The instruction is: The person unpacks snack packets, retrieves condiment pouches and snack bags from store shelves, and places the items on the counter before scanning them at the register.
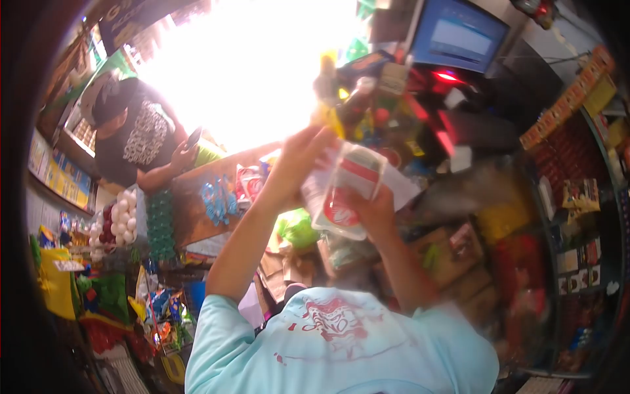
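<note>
My right hand (375, 211) is closed on a clear plastic packet (359, 165) with a red band and a round red print. The packet is tilted in front of my chest. My left hand (305, 154) is raised just left of the packet's upper end, against the bright glare. Blur smears its fingers, so I cannot tell whether they grip anything. White sheet-like material (401, 189) shows behind the packet; what it is stays unclear. Below the hands lies a bright green bag (296, 228).
A person (141, 131) with a phone (194, 138) stands beyond the wooden counter (197, 180). Blue packets (218, 200) and red-white packets (249, 182) lie on it. Eggs (123, 220) are at left. A monitor (457, 36) stands at upper right; stocked shelves (577, 217) line the right.
</note>
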The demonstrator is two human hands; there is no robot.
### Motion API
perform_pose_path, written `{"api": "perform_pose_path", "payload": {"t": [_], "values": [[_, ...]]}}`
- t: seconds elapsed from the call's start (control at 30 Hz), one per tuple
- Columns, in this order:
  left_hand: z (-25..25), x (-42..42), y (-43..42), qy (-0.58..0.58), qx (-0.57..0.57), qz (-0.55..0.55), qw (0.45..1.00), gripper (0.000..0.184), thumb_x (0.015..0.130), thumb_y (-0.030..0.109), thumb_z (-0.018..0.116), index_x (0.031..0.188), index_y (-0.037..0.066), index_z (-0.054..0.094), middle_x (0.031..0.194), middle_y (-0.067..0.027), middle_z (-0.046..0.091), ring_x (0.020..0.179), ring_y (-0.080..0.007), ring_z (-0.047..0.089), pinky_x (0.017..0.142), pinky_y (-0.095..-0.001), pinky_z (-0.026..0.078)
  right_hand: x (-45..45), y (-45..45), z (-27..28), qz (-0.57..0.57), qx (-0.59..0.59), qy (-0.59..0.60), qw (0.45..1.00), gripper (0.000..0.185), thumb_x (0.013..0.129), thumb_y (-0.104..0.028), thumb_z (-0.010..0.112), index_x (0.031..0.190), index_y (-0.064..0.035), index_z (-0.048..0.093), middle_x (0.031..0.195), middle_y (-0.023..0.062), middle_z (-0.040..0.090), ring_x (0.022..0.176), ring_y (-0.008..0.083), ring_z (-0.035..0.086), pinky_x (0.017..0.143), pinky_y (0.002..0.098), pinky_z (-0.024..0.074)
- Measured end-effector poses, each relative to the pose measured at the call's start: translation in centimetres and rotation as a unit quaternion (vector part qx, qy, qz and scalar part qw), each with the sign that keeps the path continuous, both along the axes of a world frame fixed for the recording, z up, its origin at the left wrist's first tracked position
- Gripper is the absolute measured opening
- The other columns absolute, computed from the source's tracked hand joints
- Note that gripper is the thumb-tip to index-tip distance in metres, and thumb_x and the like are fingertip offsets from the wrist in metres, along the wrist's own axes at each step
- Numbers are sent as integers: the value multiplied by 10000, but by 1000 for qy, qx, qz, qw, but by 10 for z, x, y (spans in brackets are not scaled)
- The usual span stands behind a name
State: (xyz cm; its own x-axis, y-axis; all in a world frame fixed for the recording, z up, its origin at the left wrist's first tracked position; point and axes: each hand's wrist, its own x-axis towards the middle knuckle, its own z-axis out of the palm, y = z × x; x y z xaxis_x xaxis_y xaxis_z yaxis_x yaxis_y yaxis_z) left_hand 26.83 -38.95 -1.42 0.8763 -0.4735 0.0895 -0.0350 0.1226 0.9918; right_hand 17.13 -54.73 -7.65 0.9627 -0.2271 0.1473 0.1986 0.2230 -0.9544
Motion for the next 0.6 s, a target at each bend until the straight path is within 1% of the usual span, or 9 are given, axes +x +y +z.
{"api": "perform_pose_path", "payload": {"t": [0.07, 0.1, 0.17, 0.23, 0.33, 0.43, 0.47, 0.57, 0.6], "values": [[-27, 2, -10, 15, 48, -21, 998, 349, 1024, 331, 583, 1246, 63, 613, 1079, -47, 689, 877, -111, 638, 785, -277, 536, -4, -46, 7, 21, 30, 83, 996, 305, 897, -119, 749, 1160, 14, 672, 1047, 91, 729, 912, 148, 703, 803, 305, 581], [-44, 0, -16, 25, 60, -54, 996, 344, 1018, 329, 595, 1239, 66, 618, 1079, -45, 692, 877, -106, 639, 784, -275, 534, -7, -74, 11, 33, 47, 124, 991, 304, 898, -118, 742, 1162, 12, 669, 1049, 94, 728, 908, 150, 708, 795, 311, 588], [-69, -10, -25, 42, 85, -115, 989, 337, 1005, 325, 619, 1227, 72, 628, 1079, -42, 697, 876, -97, 640, 784, -270, 531, -2, -129, 4, 37, 154, 78, 984, 378, 915, -147, 680, 1259, 0, 621, 1120, 102, 694, 981, 187, 700, 834, 346, 594], [-71, -27, -40, 93, 83, -162, 979, 336, 990, 316, 647, 1225, 76, 629, 1091, -35, 701, 879, -88, 640, 781, -258, 529, 14, -180, 12, 13, 124, 74, 989, 274, 920, -177, 681, 1138, -11, 656, 932, 81, 734, 795, 180, 732, 714, 311, 612], [-87, -46, -67, 138, 61, -196, 969, 325, 999, 303, 641, 1227, 71, 629, 1087, -41, 697, 908, -88, 639, 802, -241, 522, 27, -245, 19, 10, 124, 125, 984, 274, 935, -221, 662, 1126, -25, 654, 892, 81, 733, 714, 183, 722, 603, 292, 600], [-87, -57, -99, 164, 47, -220, 960, 347, 1008, 313, 623, 1246, 60, 616, 1103, -54, 694, 942, -103, 641, 810, -254, 525, 38, -277, 33, 51, 96, 121, 987, 262, 938, -251, 656, 1104, -48, 653, 887, 74, 734, 661, 168, 706, 496, 285, 558], [-87, -59, -110, 173, 47, -225, 958, 358, 1012, 321, 614, 1254, 57, 612, 1109, -58, 694, 951, -108, 641, 811, -260, 526, 53, -296, 22, 36, 98, 152, 983, 245, 935, -276, 660, 1079, -79, 652, 838, 39, 714, 590, 129, 661, 427, 262, 503], [-80, -56, -149, 228, -45, -212, 949, 392, 1029, 378, 565, 1259, 63, 601, 1122, -71, 699, 931, -140, 660, 810, -285, 536, 59, -304, 38, 60, 100, 150, 982, 188, 939, -277, 652, 1017, -107, 646, 776, 8, 674, 557, 89, 615, 407, 231, 469], [-78, -52, -161, 257, -79, -197, 943, 405, 1030, 400, 552, 1250, 63, 600, 1126, -78, 699, 927, -148, 666, 808, -293, 540, 60, -294, 49, 10, 108, 175, 979, 149, 946, -257, 638, 971, -110, 633, 723, -3, 636, 477, 66, 544, 362, 194, 405]]}}
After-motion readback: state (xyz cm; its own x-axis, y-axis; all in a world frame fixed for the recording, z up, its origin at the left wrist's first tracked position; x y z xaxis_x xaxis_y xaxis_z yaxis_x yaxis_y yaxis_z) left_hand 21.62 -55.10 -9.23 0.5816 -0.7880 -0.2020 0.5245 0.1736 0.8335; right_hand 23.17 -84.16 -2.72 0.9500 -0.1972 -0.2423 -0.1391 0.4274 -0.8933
